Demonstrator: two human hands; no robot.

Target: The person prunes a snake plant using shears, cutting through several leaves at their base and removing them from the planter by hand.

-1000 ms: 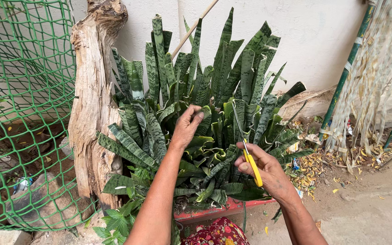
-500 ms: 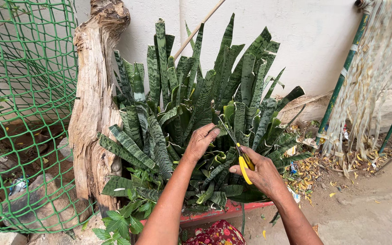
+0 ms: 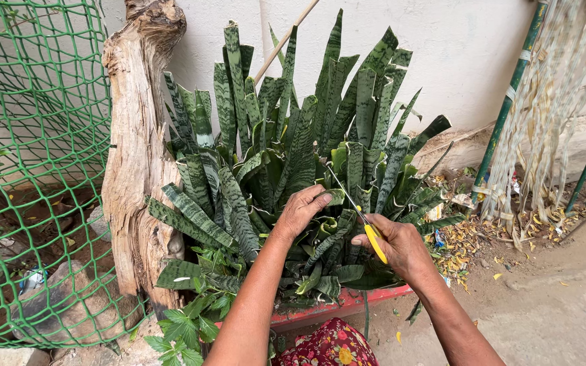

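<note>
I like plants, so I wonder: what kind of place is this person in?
Most likely an outdoor garden corner or yard beside a wall. A big striped-leaf plant grows in a red pot, a weathered tree stump stands beside it, green netting fences one side, and dry leaves litter the bare ground.

My left hand [image 3: 301, 211] reaches toward twelve o'clock, fingers curled shut in a pinch, forearm bare. My right hand [image 3: 396, 245] sits at its three o'clock, fist clenched, wrist angled toward ten o'clock.

Soft, even daylight throughout, no glare, only faint shadows deep among the leaves [image 3: 293, 176]; focus sharp, slight wide-angle stretch at nine o'clock.
</note>
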